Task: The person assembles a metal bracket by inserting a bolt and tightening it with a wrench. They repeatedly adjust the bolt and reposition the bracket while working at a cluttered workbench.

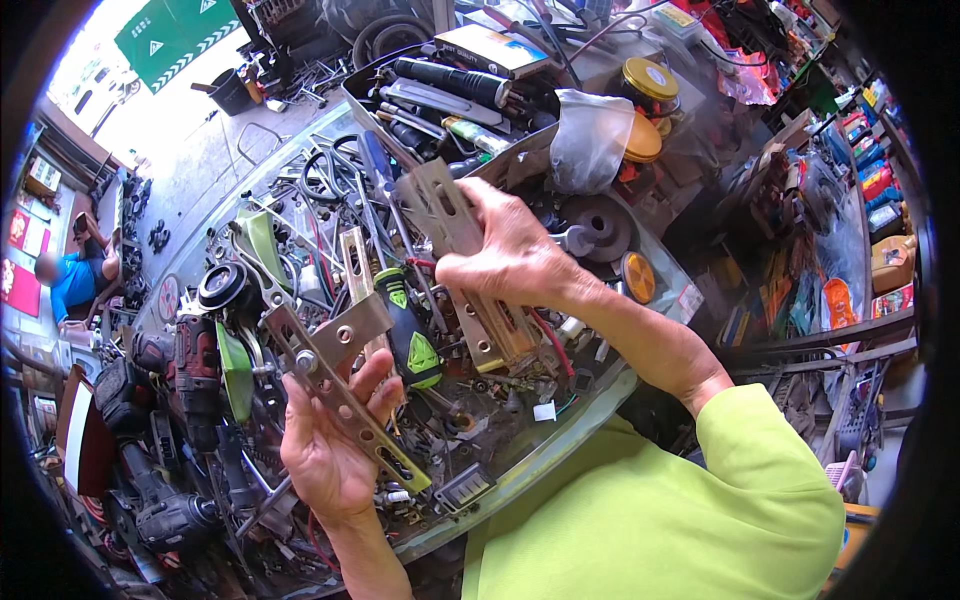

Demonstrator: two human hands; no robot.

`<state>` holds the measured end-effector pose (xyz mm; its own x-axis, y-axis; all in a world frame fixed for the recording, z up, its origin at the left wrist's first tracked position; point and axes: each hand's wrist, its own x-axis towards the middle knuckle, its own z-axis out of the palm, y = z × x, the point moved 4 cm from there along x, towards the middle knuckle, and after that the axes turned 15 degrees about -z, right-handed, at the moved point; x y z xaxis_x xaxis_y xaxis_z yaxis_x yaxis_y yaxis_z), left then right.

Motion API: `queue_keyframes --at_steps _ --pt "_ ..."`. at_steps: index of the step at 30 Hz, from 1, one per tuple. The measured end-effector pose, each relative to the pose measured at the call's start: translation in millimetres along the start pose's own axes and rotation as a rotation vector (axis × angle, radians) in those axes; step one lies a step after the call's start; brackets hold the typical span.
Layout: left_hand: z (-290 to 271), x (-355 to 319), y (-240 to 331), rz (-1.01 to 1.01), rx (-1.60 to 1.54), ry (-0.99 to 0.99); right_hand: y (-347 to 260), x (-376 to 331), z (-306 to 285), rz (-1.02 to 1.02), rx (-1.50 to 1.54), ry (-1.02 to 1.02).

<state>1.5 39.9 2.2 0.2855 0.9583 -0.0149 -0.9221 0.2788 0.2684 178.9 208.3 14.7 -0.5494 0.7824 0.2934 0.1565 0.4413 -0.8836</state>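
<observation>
My left hand (328, 462) is palm up with its fingers curled behind a perforated metal bracket (350, 408). That bracket is a long bar with a row of holes and a flat plate standing out from its side near the upper end. Higher up and to the right, my right hand (515, 250) grips a slotted metal bracket (437, 200) between thumb and fingers. Below that palm lies another slotted metal piece (482, 345); whether the hand touches it is unclear. A screwdriver with a green and black handle (408, 335) lies between my hands.
Tools and hardware crowd the glass-topped table, its edge (560, 445) curving before me. Cordless drills (190, 365) lie left, a box of tools (455, 100) behind. A grinding disc (597, 228) and yellow-lidded jar (650, 78) are right. A person in blue (75, 280) sits far left.
</observation>
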Motion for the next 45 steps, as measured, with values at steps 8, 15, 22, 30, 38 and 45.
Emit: queue_keyframes --at_steps 8,15,22,30,38,45 --pt "9.2 0.4 -0.9 0.152 -0.045 0.163 -14.3 9.0 -60.7 -0.016 0.009 0.066" --pt "5.4 -4.4 0.0 0.132 0.033 0.174 -24.7 -2.6 -38.0 0.000 -0.485 -0.163" --pt "8.0 -1.6 -3.0 0.175 0.099 0.297 -22.9 -17.6 4.2 0.016 -0.593 -0.394" --pt "1.7 -1.8 -0.5 0.079 0.155 0.130 -16.9 -18.8 5.8 -0.035 -0.477 -0.342" --pt "14.2 6.3 -4.9 0.143 0.062 0.263 -9.8 -21.3 4.6 -0.007 -0.460 -0.257" --pt "13.6 7.6 -4.0 0.133 0.152 0.297 -9.8 -25.7 4.5 -0.172 -0.561 -0.194"
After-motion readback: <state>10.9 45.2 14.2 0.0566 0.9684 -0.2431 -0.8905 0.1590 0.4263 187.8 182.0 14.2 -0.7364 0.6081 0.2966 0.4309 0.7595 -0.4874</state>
